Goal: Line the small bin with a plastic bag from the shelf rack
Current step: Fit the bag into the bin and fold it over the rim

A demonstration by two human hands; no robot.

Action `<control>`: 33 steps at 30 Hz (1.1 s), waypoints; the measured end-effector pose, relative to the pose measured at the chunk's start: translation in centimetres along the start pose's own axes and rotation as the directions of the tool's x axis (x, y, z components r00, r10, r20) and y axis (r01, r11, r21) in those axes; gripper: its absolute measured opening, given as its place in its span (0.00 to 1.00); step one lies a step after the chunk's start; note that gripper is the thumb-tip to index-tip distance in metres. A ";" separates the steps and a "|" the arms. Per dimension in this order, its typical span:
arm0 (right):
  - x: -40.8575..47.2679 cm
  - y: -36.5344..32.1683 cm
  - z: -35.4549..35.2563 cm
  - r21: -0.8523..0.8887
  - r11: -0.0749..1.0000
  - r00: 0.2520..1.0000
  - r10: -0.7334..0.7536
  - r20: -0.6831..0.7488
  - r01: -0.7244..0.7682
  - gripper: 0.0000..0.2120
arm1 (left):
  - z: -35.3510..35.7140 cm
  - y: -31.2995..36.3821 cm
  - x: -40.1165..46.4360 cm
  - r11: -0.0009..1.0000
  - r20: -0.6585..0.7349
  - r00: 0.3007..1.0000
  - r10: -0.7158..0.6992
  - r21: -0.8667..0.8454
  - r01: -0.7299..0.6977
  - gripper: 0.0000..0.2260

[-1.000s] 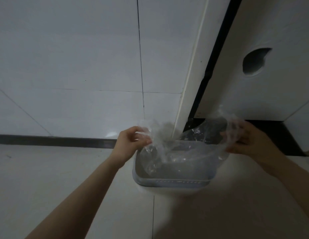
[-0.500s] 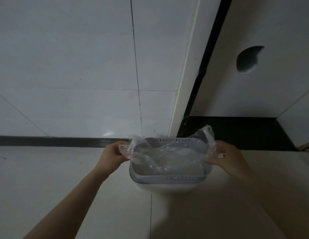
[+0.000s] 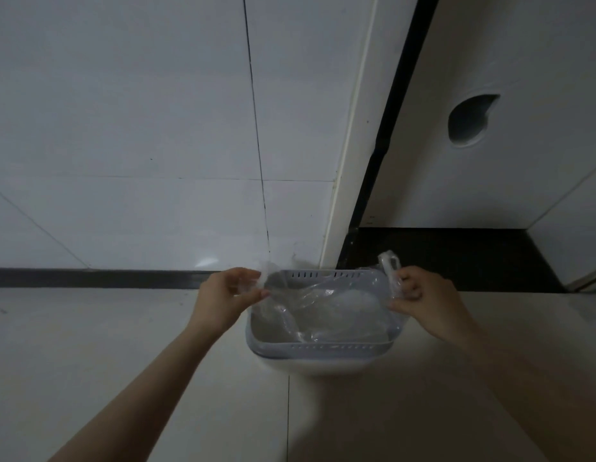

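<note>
Our left hand (image 3: 228, 296) is closed in a pinch on the left edge of the plastic bag (image 3: 329, 303), thumb and fingers pressed together on the film just outside the upper left corner of the small bin (image 3: 323, 350). Our right hand (image 3: 419, 296) is likewise curled shut around the bag's loop handle (image 3: 389, 265), which pokes up just beside the bin's upper right corner. The bin sits on the pale floor, close against the tiled wall (image 3: 123, 128), its long axis running left to right between our two hands. The body of the bag sags down inside the bin, crumpled and clear, while both held edges sit at or just outside the bin's short ends. We judge the next move turns on this: each edge has to go outward and down over the bin's rim, left hand to the left end, right hand to the right, and both hands are about equally near.
</note>
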State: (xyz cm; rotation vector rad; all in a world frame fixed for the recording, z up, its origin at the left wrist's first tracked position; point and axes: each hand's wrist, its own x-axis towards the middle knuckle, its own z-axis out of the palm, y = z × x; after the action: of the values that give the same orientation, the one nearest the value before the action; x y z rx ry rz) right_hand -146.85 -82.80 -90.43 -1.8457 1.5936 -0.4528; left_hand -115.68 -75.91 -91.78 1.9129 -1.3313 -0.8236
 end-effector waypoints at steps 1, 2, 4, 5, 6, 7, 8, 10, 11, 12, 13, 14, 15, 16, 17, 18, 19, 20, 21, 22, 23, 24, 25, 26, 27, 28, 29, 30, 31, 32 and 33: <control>-0.2 0.4 0.4 -0.007 1.000 1.000 0.013 -0.006 -0.013 0.24 | 0.2 -0.3 -0.1 1.000 -0.016 1.000 -0.012 0.004 0.012 0.18; -0.4 0.7 0.7 -0.008 1.000 1.000 0.024 -0.015 -0.024 0.22 | 0.4 -0.7 -0.4 1.000 -0.028 0.999 -0.024 0.005 0.024 0.16; -1.0 1.3 1.1 0.018 0.999 0.998 0.042 -0.037 -0.041 0.19 | 0.5 -1.4 -0.9 0.998 -0.056 0.997 -0.044 0.037 0.046 0.12; -1.4 1.4 1.0 0.043 0.998 0.998 0.049 -0.036 -0.048 0.19 | 0.3 -1.8 -1.1 0.997 -0.065 0.996 -0.060 0.049 0.063 0.11; -1.6 1.5 0.7 0.068 0.996 0.998 0.058 -0.024 -0.056 0.19 | 0.1 -2.2 -1.3 0.996 -0.067 0.995 -0.080 0.041 0.083 0.11; -1.8 1.4 0.1 0.088 0.994 0.998 0.068 -0.012 -0.067 0.19 | -0.4 -2.4 -1.4 0.995 -0.064 0.993 -0.100 0.018 0.102 0.13; -1.9 1.1 -0.7 0.097 0.992 0.997 0.081 -0.017 -0.079 0.21 | -0.9 -2.5 -1.5 0.994 -0.064 0.992 -0.113 -0.012 0.112 0.16; -1.7 0.3 -2.9 0.079 0.995 0.988 0.078 -0.136 -0.068 0.24 | -2.0 -2.3 -1.5 0.996 -0.116 0.989 -0.088 -0.032 0.085 0.25; -1.5 -0.3 -3.9 0.050 0.998 0.973 0.038 -0.229 -0.027 0.25 | -2.3 -1.9 -1.2 0.999 -0.167 0.985 -0.036 0.020 0.040 0.28; -1.0 -1.2 -4.7 -0.010 0.999 0.953 -0.041 -0.301 0.040 0.24 | -2.5 -1.2 -0.9 0.994 -0.210 0.976 0.055 0.102 -0.034 0.29; -0.4 -2.2 -5.1 -0.090 0.989 0.935 -0.139 -0.326 0.116 0.23 | -2.5 -0.2 -0.4 0.972 -0.226 0.957 0.181 0.187 -0.140 0.28; 0.3 -3.5 -5.1 -0.165 0.968 0.925 -0.233 -0.301 0.191 0.22 | -2.2 0.9 0.1 0.927 -0.198 0.926 0.320 0.266 -0.264 0.25; 1.1 -4.8 -4.6 -0.223 0.941 0.921 -0.308 -0.240 0.257 0.21 | -1.6 2.0 0.9 0.863 -0.122 0.892 0.435 0.339 -0.375 0.23; 2.0 -6.1 -3.8 -0.267 0.910 0.916 -0.368 -0.162 0.318 0.21 | -0.7 3.0 1.6 0.792 -0.021 0.863 0.505 0.409 -0.453 0.21; 2.8 -7.1 -2.6 -0.323 0.872 0.909 -0.410 -0.072 0.368 0.20 | 0.3 3.6 2.3 0.728 0.081 0.852 0.518 0.481 -0.488 0.22; 3.6 -7.9 -1.3 -0.413 0.815 0.901 -0.433 0.034 0.407 0.18 | 1.3 4.0 3.1 0.675 0.170 0.859 0.483 0.553 -0.488 0.23; 4.4 -8.3 0.1 -0.531 0.730 0.896 -0.419 0.148 0.429 0.16 | 2.1 3.9 3.8 0.620 0.245 0.875 0.417 0.627 -0.471 0.24; 5.1 -8.4 1.4 -0.639 0.633 0.896 -0.370 0.246 0.437 0.14 | 2.8 3.6 4.4 0.555 0.306 0.890 0.339 0.698 -0.452 0.25; 5.6 -8.2 2.4 -0.714 0.552 0.901 -0.303 0.311 0.432 0.14 | 3.3 3.2 4.9 0.481 0.346 0.898 0.271 0.760 -0.438 0.25; 6.1 -7.7 3.3 -0.760 0.495 0.907 -0.239 0.346 0.421 0.13 | 3.5 2.6 5.2 0.410 0.362 0.905 0.223 0.808 -0.424 0.24; 6.4 -7.0 3.8 -0.794 0.459 0.917 -0.190 0.351 0.399 0.13 | 3.5 2.1 5.5 0.360 0.357 0.912 0.201 0.839 -0.408 0.22; 6.6 -6.2 4.0 -0.817 0.439 0.927 -0.160 0.340 0.375 0.12 | 3.3 1.7 5.6 0.339 0.337 0.919 0.204 0.856 -0.389 0.19; 6.8 -5.4 4.0 -0.832 0.429 0.936 -0.143 0.322 0.352 0.10 | 3.0 1.2 5.8 0.343 0.310 0.926 0.216 0.864 -0.369 0.16; 6.9 -4.5 3.7 -0.838 0.433 0.943 -0.140 0.300 0.331 0.07 | 2.6 1.0 6.0 0.364 0.283 0.933 0.223 0.864 -0.349 0.14; 7.0 -3.7 3.3 -0.836 0.449 0.949 -0.147 0.278 0.315 0.06 | 2.2 0.8 6.1 0.396 0.260 0.940 0.222 0.857 -0.331 0.13; 7.0 -3.0 2.9 -0.829 0.468 0.952 -0.162 0.258 0.305 0.05 | 1.7 0.6 6.2 0.449 0.239 0.947 0.215 0.837 -0.313 0.13; 7.1 -2.2 2.3 -0.816 0.494 0.954 -0.173 0.247 0.301 0.04 | 1.2 0.4 6.3 0.529 0.210 0.954 0.214 0.796 -0.294 0.13; 7.1 -1.6 1.8 -0.792 0.531 0.953 -0.186 0.238 0.302 0.04 | 0.8 0.1 6.4 0.633 0.170 0.962 0.212 0.727 -0.268 0.12; 7.0 -1.1 1.4 -0.755 0.580 0.952 -0.205 0.228 0.306 0.05 | 0.4 -0.2 6.5 0.743 0.126 0.972 0.199 0.628 -0.234 0.10; 7.0 -0.7 1.1 -0.702 0.639 0.949 -0.233 0.210 0.313 0.05 | 0.2 -0.5 6.5 0.838 0.090 0.980 0.175 0.509 -0.196 0.08; 6.8 -0.5 0.9 -0.645 0.695 0.947 -0.260 0.186 0.318 0.07 | 0.1 -0.8 6.6 0.908 0.070 0.987 0.145 0.386 -0.161 0.06</control>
State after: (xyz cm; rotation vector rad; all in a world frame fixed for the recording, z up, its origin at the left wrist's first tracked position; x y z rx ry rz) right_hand -144.56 -89.14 -91.82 -2.6462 1.5191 0.1098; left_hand -113.46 -82.02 -93.28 2.0607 -1.7523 -0.5467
